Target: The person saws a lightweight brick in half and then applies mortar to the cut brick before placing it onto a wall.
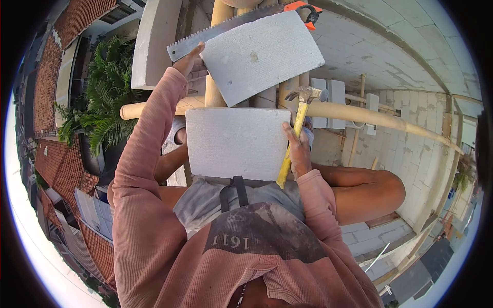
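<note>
My left hand (187,60) reaches forward to the upper-left corner of an upper white block (262,56), fingers closed on it beside a handsaw blade (213,36). The saw, with an orange and black handle (300,7), lies along that block's far edge. My right hand (296,151) grips a yellow-handled hammer (283,174) upright, its steel head (308,94) beyond my fingers, and its thumb rests at the right edge of a lower white block (236,143) in front of my lap.
Bamboo poles (380,118) cross beneath the blocks, above a lower level with pale block walls (413,164) and more blocks (334,102). Another block (151,41) stands at the back left. Palm fronds (102,92) and tiled roofs (56,169) show below on the left. My bent legs flank the lower block.
</note>
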### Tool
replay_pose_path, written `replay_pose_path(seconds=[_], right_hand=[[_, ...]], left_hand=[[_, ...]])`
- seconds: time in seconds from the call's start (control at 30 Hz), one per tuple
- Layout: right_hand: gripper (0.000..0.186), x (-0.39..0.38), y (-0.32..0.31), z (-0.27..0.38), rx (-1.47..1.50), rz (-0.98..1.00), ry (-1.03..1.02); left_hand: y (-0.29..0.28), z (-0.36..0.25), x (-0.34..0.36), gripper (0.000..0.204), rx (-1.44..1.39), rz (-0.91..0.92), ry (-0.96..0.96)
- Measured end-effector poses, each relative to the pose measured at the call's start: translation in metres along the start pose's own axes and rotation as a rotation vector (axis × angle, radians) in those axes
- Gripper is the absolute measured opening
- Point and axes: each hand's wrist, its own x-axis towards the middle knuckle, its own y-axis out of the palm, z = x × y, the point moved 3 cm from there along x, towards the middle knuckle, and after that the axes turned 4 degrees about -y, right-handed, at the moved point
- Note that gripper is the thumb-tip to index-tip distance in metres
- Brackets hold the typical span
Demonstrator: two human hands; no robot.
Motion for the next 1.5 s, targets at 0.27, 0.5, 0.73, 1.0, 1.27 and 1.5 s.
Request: replay_pose_path(seconds=[0.27,0.5,0.73,1.0,1.27,1.5], right_hand=[[0.045,0.035,-0.022,0.022,-0.898,-0.141,-0.439],[0.039,-0.021,-0.004,0.05,-1.071,0.339,-0.815],[0.046,-0.013,0.029,0.052,-1.358,0.471,-0.818],[0.049,0.007,0.021,0.101,-1.44,0.809,-0.616],[0.03,0.148,0.101,0.315,-1.448,0.285,-1.221],[0.06,0.317,0.162,0.337,-2.089,0.079,-0.47]], left_hand=[[-0.025,0.043,-0.051,0.086,-0.135,0.134,0.115],[-0.067,0.046,-0.113,0.081,0.218,0.146,0.22],[-0.093,0.018,-0.155,0.08,1.111,0.069,0.557],[-0.127,0.003,-0.118,0.077,1.121,-0.183,0.393],[-0.052,-0.016,-0.127,0.066,1.201,0.01,0.361],[-0.032,-0.006,-0.113,0.069,1.211,0.07,0.457]])
